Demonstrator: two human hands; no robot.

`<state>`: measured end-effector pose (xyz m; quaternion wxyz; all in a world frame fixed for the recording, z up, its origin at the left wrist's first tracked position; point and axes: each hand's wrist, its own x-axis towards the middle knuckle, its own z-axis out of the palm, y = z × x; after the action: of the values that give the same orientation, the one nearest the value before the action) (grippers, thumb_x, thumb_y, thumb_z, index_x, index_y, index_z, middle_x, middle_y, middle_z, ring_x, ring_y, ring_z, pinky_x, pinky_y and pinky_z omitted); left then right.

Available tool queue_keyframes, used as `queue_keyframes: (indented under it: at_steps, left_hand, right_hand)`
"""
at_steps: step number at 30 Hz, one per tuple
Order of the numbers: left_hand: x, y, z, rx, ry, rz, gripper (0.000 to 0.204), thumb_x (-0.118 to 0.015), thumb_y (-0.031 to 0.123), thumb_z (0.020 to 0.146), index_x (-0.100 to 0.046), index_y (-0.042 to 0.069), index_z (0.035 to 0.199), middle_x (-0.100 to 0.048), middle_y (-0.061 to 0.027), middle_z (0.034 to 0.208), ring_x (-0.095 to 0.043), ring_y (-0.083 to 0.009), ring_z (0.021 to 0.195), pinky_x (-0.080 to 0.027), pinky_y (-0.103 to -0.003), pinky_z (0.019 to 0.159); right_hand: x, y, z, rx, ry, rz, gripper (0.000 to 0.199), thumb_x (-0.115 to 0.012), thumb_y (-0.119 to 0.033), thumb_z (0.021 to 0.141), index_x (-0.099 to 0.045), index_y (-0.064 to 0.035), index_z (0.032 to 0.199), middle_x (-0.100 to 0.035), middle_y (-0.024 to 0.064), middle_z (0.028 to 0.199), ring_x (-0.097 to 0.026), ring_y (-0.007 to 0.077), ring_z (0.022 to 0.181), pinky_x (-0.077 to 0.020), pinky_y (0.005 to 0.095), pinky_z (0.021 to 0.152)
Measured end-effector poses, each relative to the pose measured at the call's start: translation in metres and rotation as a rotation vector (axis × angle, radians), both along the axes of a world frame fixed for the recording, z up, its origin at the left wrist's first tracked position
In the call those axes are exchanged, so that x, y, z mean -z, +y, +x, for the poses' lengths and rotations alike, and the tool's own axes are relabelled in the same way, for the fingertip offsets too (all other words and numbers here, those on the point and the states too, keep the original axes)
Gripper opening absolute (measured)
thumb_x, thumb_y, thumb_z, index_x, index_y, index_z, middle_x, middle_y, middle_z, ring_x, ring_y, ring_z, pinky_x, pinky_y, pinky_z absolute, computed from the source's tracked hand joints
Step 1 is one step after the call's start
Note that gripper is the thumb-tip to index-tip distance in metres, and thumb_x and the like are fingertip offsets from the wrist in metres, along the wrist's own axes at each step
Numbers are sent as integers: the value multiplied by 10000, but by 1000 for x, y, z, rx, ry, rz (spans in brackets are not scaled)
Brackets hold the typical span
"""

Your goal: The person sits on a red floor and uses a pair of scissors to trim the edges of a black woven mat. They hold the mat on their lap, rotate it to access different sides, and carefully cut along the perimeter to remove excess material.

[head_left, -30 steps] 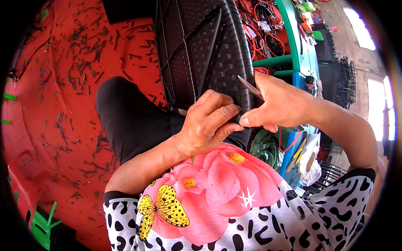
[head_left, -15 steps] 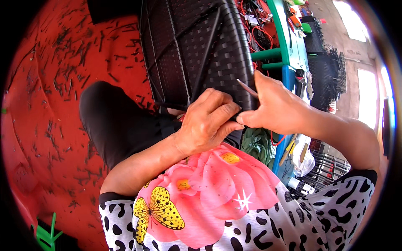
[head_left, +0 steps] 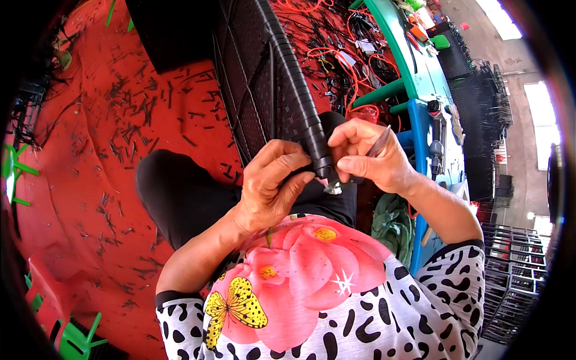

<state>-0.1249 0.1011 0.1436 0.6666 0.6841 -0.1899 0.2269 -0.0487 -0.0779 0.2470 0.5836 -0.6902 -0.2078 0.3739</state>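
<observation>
A black woven panel (head_left: pixel 243 84) with a wrapped edge (head_left: pixel 294 78) stands on edge in front of me, its near corner between my hands. My left hand (head_left: pixel 270 183) is closed at that corner, thumb and fingers pinching its left side; what lies under the fingertips is partly hidden. On the other side, my right hand (head_left: pixel 379 159) curls with thumb and fingers close to the wrapped edge. It holds a pointed metal tool (head_left: pixel 380 142), its tip up and away from the panel. Any strand between the right fingertips is too small to make out.
Black strip offcuts (head_left: pixel 144 108) litter the red floor covering (head_left: pixel 78 180). To the right, a green and blue table (head_left: pixel 429 84) carries tools, with tangled red cords (head_left: pixel 357 66) beside it. Dark woven pieces (head_left: pixel 480 114) stand beyond. Green stool legs (head_left: pixel 78 339) show at lower left.
The panel has turned, showing its wrapped edge more and its face less. My right hand has moved off the corner's side, and the tool now points up instead of across the panel.
</observation>
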Motion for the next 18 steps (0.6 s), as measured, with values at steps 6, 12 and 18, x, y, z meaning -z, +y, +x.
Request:
queue_keyframes:
  at_steps: [6,12,18]
  left_hand:
    - [-15,2,1,-97,-112,235,180,-643,-32,749,-588,-31,920,-570,-139,844,-572,-228,682,-464,-288,574]
    - [-25,0,-2,-129,-108,325,190,-622,-60,722,-560,-18,897,-559,-128,806,-575,-272,648,-467,-327,548]
    - [-32,-4,-4,-184,-117,415,209,-631,-56,702,-544,-5,886,-547,-127,789,-558,-287,623,-466,-347,531]
  right_hand:
    - [-5,3,-3,-111,-505,-59,217,-654,49,748,-574,18,947,-566,63,859,-579,111,699,-466,222,576]
    - [-20,18,7,-409,-1260,-43,429,-622,99,652,-522,2,1058,-536,76,793,-551,160,575,-437,285,487]
    - [2,14,1,-191,-1075,-3,456,-600,55,648,-453,-22,1073,-522,95,783,-572,256,651,-464,345,538]
